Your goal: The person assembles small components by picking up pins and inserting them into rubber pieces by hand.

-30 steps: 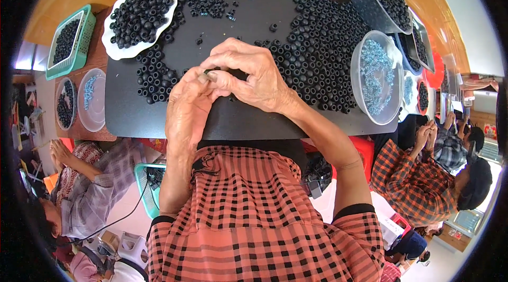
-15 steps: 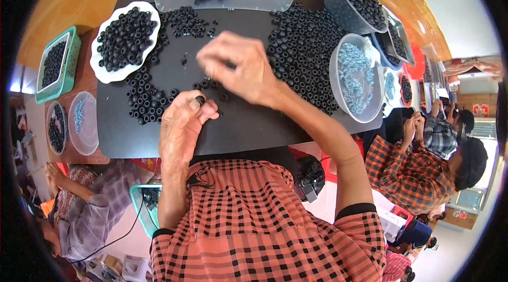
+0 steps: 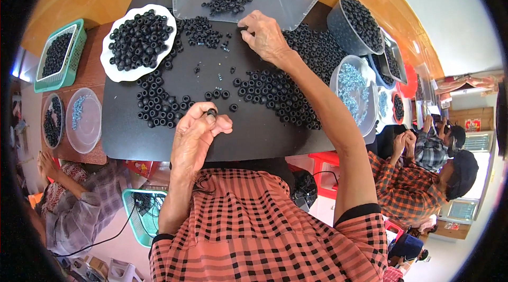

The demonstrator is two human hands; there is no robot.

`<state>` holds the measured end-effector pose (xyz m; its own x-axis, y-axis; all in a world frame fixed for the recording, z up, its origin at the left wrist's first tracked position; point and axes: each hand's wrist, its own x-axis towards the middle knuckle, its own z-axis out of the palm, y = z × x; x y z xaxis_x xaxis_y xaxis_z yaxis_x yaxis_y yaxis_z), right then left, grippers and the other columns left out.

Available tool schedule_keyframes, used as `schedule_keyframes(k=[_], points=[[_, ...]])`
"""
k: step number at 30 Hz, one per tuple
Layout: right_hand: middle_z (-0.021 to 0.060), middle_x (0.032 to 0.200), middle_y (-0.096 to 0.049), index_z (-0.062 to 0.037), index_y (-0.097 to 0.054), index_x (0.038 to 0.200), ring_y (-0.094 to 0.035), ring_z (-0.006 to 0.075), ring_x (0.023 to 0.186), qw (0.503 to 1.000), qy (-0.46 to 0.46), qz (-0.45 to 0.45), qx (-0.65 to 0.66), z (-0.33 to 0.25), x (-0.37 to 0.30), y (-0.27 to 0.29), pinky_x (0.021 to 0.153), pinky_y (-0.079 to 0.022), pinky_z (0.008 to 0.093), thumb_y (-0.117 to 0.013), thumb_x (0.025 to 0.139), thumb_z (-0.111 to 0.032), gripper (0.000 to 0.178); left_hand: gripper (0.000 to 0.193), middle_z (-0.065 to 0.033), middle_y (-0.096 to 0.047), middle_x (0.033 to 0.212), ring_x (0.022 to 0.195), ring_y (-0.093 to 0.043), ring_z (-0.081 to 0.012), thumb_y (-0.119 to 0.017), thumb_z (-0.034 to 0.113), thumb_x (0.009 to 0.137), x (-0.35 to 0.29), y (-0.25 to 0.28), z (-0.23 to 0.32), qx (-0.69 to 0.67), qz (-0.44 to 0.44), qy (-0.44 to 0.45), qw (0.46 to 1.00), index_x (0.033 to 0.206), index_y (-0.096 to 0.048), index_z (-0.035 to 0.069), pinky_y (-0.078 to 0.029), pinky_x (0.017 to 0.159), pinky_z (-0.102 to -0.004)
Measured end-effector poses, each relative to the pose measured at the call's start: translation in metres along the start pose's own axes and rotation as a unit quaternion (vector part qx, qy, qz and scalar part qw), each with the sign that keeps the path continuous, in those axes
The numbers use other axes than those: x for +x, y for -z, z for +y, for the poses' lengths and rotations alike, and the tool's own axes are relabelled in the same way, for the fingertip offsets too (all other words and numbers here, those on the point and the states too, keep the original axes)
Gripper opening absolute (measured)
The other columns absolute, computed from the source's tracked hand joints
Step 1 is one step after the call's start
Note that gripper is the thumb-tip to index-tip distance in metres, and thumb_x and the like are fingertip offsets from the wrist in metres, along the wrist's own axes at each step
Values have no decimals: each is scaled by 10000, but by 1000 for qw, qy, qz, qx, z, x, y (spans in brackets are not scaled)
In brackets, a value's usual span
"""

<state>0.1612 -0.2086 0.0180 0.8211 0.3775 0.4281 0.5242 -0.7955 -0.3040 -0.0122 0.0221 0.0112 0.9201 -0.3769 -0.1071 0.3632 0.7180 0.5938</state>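
Observation:
Between thumb and fingertips, my left hand (image 3: 198, 132) pinches a small black ring-like part (image 3: 211, 112) above the near side of the dark table (image 3: 259, 141). My right hand (image 3: 265, 38) reaches to the front edge of a clear plastic bin (image 3: 185, 14). Its fingers are curled, and something dark shows at the tips, too small to name. Below and right of that hand spreads a heap of black round parts with holes (image 3: 275, 91). Several loose black parts (image 3: 217, 94) lie between my hands, with a tiny bluish coil-like piece (image 3: 232, 69) beyond them.
A white scalloped plate (image 3: 108, 65) of black parts stands left. At right are a full grey tub (image 3: 338, 25) and a clear tub (image 3: 341, 83) of bluish pieces. A green basket (image 3: 79, 59) sits far left. Other people (image 3: 418, 176) work at both sides.
My right hand has moved forward from above the table's middle to the bin's edge. My left hand keeps its pinch on the black part. The whole view has shifted slightly.

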Motion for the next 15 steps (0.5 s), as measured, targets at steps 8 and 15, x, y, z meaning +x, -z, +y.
schedule_keyframes(k=[8, 15], points=[[142, 761, -604, 0, -650, 855, -617, 301, 744, 999, -21, -45, -9, 12, 10, 5, 710, -516, 396, -632, 760, -68, 119, 163, -130, -667, 908, 891, -641, -209, -521, 60, 927, 0, -2, -2, 65, 15, -6, 998, 1038, -609, -23, -514, 829, -352], [186, 748, -623, -5, -627, 804, -622, 373, 751, 992, -62, -76, -74, -2, 9, 11, 691, -506, 442, -640, 743, -77, 96, 174, -143, -673, 923, 896, -650, -216, -502, 40, 928, -1, 0, -4, 64, 10, -5, 998, 1057, -599, -26, -512, 845, -349]])
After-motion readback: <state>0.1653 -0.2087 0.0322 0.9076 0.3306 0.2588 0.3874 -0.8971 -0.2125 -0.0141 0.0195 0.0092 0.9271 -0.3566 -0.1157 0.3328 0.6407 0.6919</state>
